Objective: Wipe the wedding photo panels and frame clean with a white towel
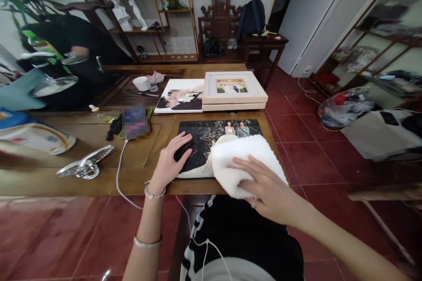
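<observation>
A dark wedding photo print lies flat at the near edge of the wooden table. My left hand rests on the print's left side, fingers spread flat, holding it down. My right hand presses a white fluffy cloth onto the print's right half, fingers stretched over the cloth. The cloth hides the lower right part of the picture.
Behind the print lie another photo print and a stack of pale picture frames. A phone on a white cable, a silver wing-shaped holder, a white cup and a bag at the left share the table. Red tile floor lies to the right.
</observation>
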### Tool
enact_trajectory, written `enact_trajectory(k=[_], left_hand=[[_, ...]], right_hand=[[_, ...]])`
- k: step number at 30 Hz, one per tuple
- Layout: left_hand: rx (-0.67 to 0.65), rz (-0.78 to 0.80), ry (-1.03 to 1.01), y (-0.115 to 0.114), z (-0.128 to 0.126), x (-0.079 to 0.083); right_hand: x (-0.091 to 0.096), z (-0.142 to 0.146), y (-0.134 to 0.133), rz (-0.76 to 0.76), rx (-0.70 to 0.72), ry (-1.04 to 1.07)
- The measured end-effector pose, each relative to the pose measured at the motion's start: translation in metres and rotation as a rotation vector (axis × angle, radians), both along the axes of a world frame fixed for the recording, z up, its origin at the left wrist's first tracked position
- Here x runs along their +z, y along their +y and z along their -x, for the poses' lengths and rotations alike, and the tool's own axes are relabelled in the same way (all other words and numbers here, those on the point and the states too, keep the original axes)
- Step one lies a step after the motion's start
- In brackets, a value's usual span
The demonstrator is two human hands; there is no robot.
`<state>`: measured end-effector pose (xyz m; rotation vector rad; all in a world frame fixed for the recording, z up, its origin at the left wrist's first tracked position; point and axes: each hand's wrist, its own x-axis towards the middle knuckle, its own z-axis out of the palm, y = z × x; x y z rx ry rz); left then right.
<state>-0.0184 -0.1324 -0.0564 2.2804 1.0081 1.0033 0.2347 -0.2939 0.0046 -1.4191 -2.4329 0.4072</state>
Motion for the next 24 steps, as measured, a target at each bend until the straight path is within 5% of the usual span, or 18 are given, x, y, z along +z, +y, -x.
enact_trajectory(k=[8,12,24], left_hand=[[-0.012,0.013,0.002,0.000,0.002,0.000],[-0.008,0.018,-0.002,0.000,0.002,-0.001],[0.003,0.027,-0.002,0.000,0.000,-0.001]], right_hand=[[-0.020,-0.025,0.085,-0.185,-0.143,-0.016],[-0.027,-0.023,0.104,-0.231,-0.177,-0.075],[-0.018,0.023,-0.005,-0.088,0.034,-0.078]])
